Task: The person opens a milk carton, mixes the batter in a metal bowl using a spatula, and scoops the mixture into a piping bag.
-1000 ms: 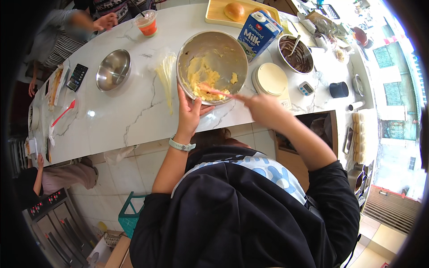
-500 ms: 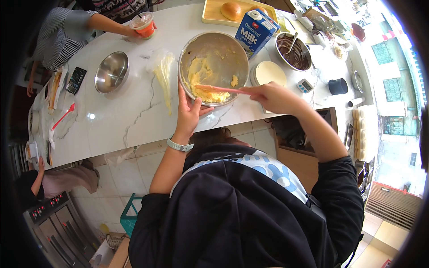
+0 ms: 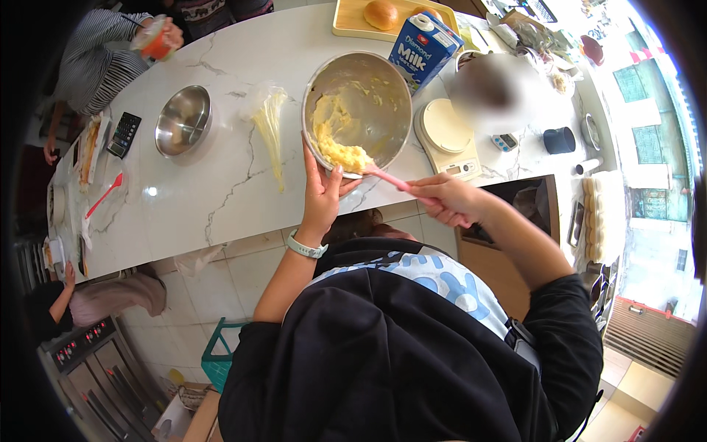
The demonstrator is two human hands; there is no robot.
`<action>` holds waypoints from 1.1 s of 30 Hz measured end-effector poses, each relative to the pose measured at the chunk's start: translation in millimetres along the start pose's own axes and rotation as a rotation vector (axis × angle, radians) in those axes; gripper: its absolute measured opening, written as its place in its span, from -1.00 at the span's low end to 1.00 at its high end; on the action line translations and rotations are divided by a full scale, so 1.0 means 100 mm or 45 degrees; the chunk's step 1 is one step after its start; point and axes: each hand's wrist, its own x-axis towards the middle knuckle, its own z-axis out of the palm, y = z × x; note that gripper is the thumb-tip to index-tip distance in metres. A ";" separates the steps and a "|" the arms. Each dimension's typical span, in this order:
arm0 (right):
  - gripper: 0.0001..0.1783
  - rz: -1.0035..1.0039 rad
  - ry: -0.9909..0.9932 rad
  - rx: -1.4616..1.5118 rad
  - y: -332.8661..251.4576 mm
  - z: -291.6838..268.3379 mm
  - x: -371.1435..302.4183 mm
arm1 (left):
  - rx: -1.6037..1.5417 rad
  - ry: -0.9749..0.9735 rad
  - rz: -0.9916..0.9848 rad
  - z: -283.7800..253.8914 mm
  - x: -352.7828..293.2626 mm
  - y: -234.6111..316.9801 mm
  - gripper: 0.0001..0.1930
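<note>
A large metal mixing bowl [image 3: 383,81] is tilted toward me at the counter's near edge. My left hand [image 3: 322,193] grips its lower left rim, thumb near the edge and fingers underneath. Pale yellow creamy mixture [image 3: 342,155] clings to the bowl's left and lower inside. In my right hand [image 3: 449,200] is a pink spatula [image 3: 398,183], its handle wrapped by my fingers. The spatula's head meets the mixture at the bowl's near rim and is partly hidden by it.
Right of the bowl stand a kitchen scale [image 3: 460,166], a blue milk carton [image 3: 421,55] and a timer [image 3: 504,142]. To the left lie a piping bag [image 3: 270,132], a smaller metal bowl [image 3: 183,121] and a calculator [image 3: 124,135]. A co-worker holds an orange cup [image 3: 156,44].
My right hand has come down and nearer, swinging the spatula's handle toward me. The bowl has shifted slightly right with my left hand. The co-worker has lifted the cup away leftward.
</note>
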 end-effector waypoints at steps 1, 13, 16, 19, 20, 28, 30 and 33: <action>-0.59 -0.037 -0.180 0.295 0.05 0.05 0.09 | -0.003 0.004 0.002 -0.01 0.00 -0.01 -0.26; -0.50 -0.908 0.953 -0.945 0.15 0.09 0.27 | 0.028 0.017 -0.055 -0.07 0.01 0.13 -0.24; -0.49 -0.791 0.811 -1.160 0.28 0.18 0.39 | 0.036 -0.025 -0.026 -0.09 0.05 0.10 -0.24; -0.52 -0.747 0.656 -1.253 0.10 0.05 -0.01 | -0.009 0.005 -0.059 -0.14 0.05 0.16 -0.22; -0.58 -0.719 0.636 -1.219 0.02 -0.05 -0.07 | -0.007 0.002 -0.067 -0.15 0.05 0.16 -0.22; -0.57 -0.801 0.714 -1.393 -0.38 -0.12 0.03 | 0.005 -0.066 -0.109 -0.18 0.10 0.13 -0.21; -0.60 -0.735 0.651 -1.387 -0.54 -0.29 -0.04 | 0.062 -0.050 -0.088 -0.22 0.08 0.14 -0.21; -0.62 -0.747 0.903 -1.456 -0.79 -0.29 -0.02 | 0.143 -0.108 -0.072 -0.20 0.09 0.15 -0.21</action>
